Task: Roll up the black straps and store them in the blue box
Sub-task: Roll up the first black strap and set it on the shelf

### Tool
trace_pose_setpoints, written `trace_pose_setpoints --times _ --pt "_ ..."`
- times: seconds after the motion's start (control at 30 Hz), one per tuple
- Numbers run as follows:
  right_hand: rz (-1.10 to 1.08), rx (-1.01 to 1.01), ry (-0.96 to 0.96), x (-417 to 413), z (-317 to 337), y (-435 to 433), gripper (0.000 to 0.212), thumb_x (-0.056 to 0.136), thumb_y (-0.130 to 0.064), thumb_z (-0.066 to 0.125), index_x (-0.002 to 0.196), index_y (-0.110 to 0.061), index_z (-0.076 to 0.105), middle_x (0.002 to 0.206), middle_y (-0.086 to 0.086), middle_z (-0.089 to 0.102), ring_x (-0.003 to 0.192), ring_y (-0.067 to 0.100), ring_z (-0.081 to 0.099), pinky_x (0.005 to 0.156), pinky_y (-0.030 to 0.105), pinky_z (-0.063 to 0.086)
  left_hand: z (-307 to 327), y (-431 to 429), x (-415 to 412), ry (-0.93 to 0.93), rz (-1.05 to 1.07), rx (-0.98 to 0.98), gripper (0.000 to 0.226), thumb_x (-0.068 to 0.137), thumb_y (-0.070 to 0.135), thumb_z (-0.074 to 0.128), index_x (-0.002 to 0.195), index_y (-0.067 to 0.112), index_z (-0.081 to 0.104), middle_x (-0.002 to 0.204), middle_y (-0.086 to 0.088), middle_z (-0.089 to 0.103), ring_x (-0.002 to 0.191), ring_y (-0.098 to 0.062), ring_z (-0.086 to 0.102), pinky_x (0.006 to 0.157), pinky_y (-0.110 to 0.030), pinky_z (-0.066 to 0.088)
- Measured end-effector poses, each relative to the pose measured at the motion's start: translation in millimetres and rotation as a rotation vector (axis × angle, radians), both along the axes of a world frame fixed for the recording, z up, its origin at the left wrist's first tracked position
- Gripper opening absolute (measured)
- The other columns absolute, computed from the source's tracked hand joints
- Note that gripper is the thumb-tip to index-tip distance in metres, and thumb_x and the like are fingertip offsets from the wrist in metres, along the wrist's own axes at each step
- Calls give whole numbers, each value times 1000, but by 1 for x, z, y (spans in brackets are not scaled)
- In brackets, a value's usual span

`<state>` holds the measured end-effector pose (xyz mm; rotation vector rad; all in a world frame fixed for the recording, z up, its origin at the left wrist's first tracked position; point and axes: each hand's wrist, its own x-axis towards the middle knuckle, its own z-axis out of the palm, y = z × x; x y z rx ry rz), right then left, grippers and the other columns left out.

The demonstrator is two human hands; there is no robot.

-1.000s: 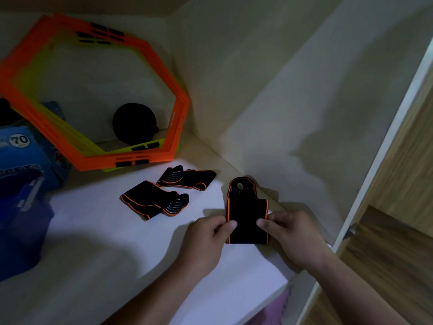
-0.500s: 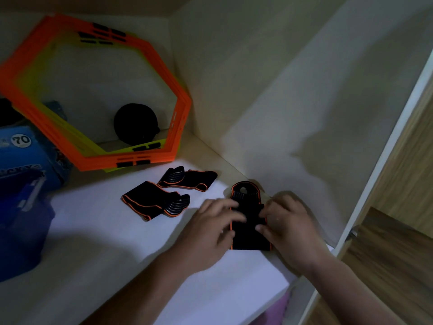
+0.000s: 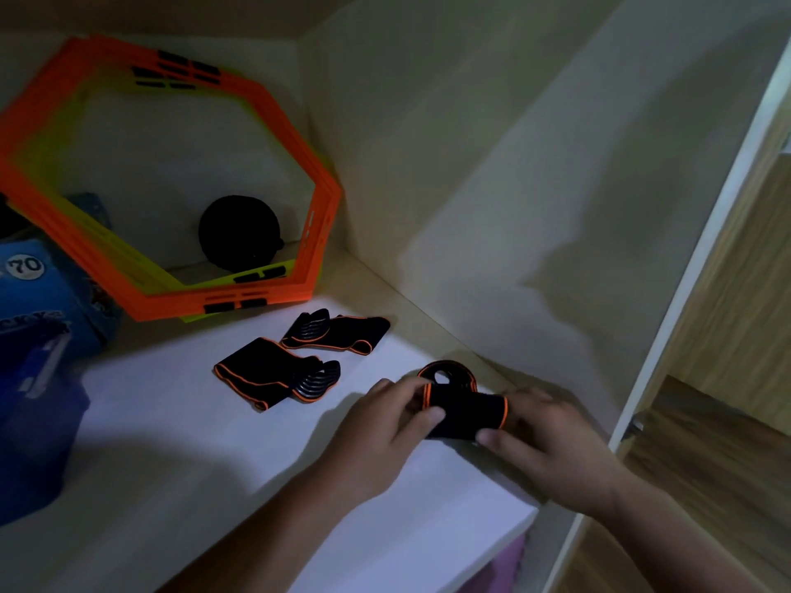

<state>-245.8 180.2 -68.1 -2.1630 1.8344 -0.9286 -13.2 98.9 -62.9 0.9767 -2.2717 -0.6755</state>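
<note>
A black strap with orange edging (image 3: 464, 410) lies partly rolled on the white shelf (image 3: 179, 442) near the right wall. My left hand (image 3: 385, 425) grips its left end and my right hand (image 3: 543, 438) grips its right end; its looped tip sticks out behind the roll. Two more black straps lie flat further back: one (image 3: 265, 374) left of centre, another (image 3: 338, 333) just behind it. The blue box (image 3: 38, 365) stands open at the left edge of the shelf.
Orange and yellow hexagon frames (image 3: 239, 293) lean against the back wall, with a round black object (image 3: 239, 233) behind them. The cabinet's side wall runs close on the right. A wooden floor shows beyond the white cabinet edge (image 3: 667, 336).
The strap lay flat and long between my hands; now its near part is rolled into a short cylinder and both hands have closed round its ends, further back on the shelf.
</note>
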Motion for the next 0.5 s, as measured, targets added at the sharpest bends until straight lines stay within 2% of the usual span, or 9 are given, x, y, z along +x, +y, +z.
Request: trace_pose_setpoints --times 0.07,0.1,0.17,0.23,0.27,0.33,0.43,0.5 --pt "-41 19 -115 4 1 -3 15 91 -47 65 103 -38 66 82 -9 69 79 1 61 63 18 43 -2 -4 -7 55 48 51 37 90 59 45 114 35 59 95 3 66 91 -15 64 79 -40 53" --pt "-43 29 -187 7 2 -5 18 92 -45 64 109 -39 67 85 -9 73 78 2 65 65 21 48 -2 -7 -11 83 66 64 38 90 60 44 111 32 60 91 3 69 89 -16 66 78 -44 54" --pt "-38 51 -304 11 5 -11 20 95 -39 62 115 -37 68 93 -16 76 83 2 70 72 24 54 0 -10 -18 104 123 48 37 93 58 44 105 28 62 81 3 70 81 -16 66 71 -41 53" --pt "-71 60 -339 14 8 -19 14 96 -38 61 105 -34 70 90 -17 76 83 -3 69 71 18 51 0 -14 -24 57 219 -28 34 98 53 44 96 24 62 81 4 62 78 -19 62 66 -37 47" --pt "-105 65 -335 15 9 -23 10 96 -39 61 95 -35 70 83 -16 74 77 -5 67 66 12 47 1 -15 -26 3 270 -55 37 100 51 42 94 21 63 87 2 58 82 -22 61 70 -37 46" --pt "-177 87 -313 18 12 -30 23 95 -39 63 72 -35 63 64 -17 67 61 -8 61 56 9 41 6 -15 -29 -105 326 -21 46 104 49 34 100 17 67 100 -6 57 92 -29 62 81 -39 49" --pt "-232 148 -293 20 15 -39 41 93 -39 65 55 -31 54 47 -19 60 47 -4 56 48 13 35 18 -12 -33 -127 313 150 57 105 51 29 98 11 70 102 -15 70 99 -33 63 83 -39 47" --pt "-236 174 -311 19 15 -44 35 91 -38 68 58 -30 60 47 -14 61 45 -3 57 53 22 42 20 -13 -34 -61 265 298 55 96 59 38 98 15 71 102 -10 72 101 -29 65 88 -39 51"
